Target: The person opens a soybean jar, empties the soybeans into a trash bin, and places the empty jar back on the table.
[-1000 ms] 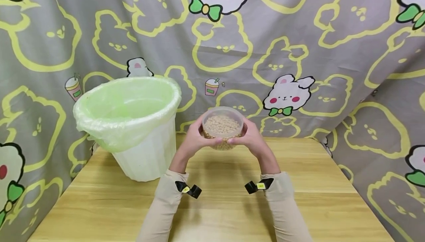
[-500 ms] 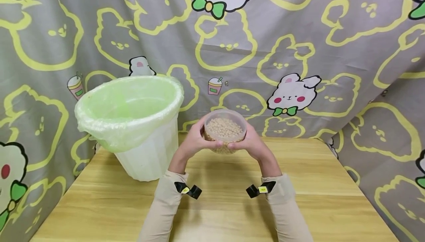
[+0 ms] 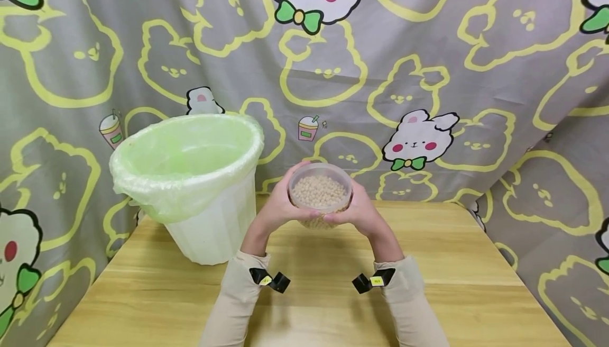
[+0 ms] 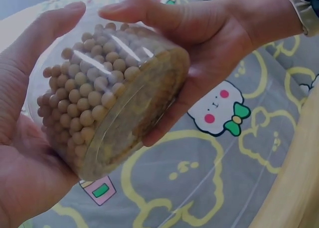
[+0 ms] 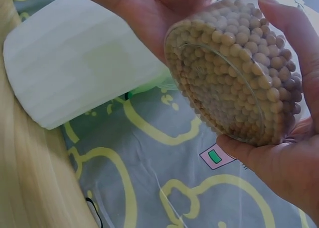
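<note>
Grey cloth printed with yellow bear outlines and white bunnies [image 3: 418, 138] hangs behind and to both sides of a pale wooden bench [image 3: 452, 278]. Biggest thing on the bench is a white bin [image 3: 209, 225] lined with a thin green bag [image 3: 157, 177], standing at the back left corner. Just right of the bin, raised clear of the bench top, is a round clear tub [image 3: 320, 192] packed with small tan beans [image 4: 84, 88] — it is tipped, its open mouth turned up toward the head camera and its flat base facing down and away. The left hand [image 3: 279, 207] cups the tub's bin-side wall, fingers curled round it; the right hand [image 3: 358, 210] clasps the far side from the bin the same way, thumb over the rim — the tub sits between both palms. Beige sleeves [image 3: 238, 304] carry small black clips [image 3: 268, 280] at the wrists.
</note>
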`<action>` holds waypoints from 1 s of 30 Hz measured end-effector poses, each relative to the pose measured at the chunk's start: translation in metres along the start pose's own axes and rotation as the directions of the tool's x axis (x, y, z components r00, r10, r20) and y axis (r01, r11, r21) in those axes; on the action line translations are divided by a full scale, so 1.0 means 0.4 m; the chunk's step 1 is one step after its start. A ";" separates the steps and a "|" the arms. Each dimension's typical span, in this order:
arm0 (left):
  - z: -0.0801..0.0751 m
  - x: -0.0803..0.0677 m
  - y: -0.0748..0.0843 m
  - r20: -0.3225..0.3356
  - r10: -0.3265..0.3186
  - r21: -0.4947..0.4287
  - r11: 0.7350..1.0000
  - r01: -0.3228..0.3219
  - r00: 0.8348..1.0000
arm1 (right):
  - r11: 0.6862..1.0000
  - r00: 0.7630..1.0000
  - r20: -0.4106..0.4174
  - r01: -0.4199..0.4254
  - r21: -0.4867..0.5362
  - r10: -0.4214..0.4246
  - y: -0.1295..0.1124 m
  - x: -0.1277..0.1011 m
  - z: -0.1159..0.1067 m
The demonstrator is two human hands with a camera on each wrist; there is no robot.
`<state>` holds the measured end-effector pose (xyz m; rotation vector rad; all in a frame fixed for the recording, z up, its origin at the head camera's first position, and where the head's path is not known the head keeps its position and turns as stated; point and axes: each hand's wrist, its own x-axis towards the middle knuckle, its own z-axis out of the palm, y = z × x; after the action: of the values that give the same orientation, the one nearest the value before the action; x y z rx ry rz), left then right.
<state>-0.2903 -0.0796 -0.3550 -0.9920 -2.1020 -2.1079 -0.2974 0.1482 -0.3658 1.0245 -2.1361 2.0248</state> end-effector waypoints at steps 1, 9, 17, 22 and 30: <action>0.001 -0.001 0.000 -0.016 0.001 0.017 1.000 0.000 1.000 | 1.000 1.000 -0.005 0.001 -0.004 -0.001 0.000 0.000 0.002; 0.029 -0.001 0.006 -0.171 -0.043 0.106 0.993 0.061 0.984 | 0.997 0.992 -0.126 -0.003 -0.080 -0.007 0.000 0.003 0.020; 0.010 -0.008 0.010 -0.047 -0.021 -0.004 1.000 0.021 0.999 | 0.998 0.999 -0.038 -0.020 0.067 0.023 -0.004 -0.009 0.014; -0.002 -0.006 0.009 0.064 0.053 -0.107 0.993 -0.046 0.997 | 0.972 0.988 0.154 -0.055 0.227 0.020 0.003 -0.008 0.004; 0.018 -0.004 0.018 -0.035 0.031 -0.120 0.992 -0.035 0.999 | 0.989 0.998 0.044 -0.057 0.138 0.052 -0.011 -0.006 0.009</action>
<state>-0.2829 -0.0746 -0.3501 -0.9886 -1.9499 -2.2418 -0.2919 0.1463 -0.3634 1.0431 -2.0899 2.2248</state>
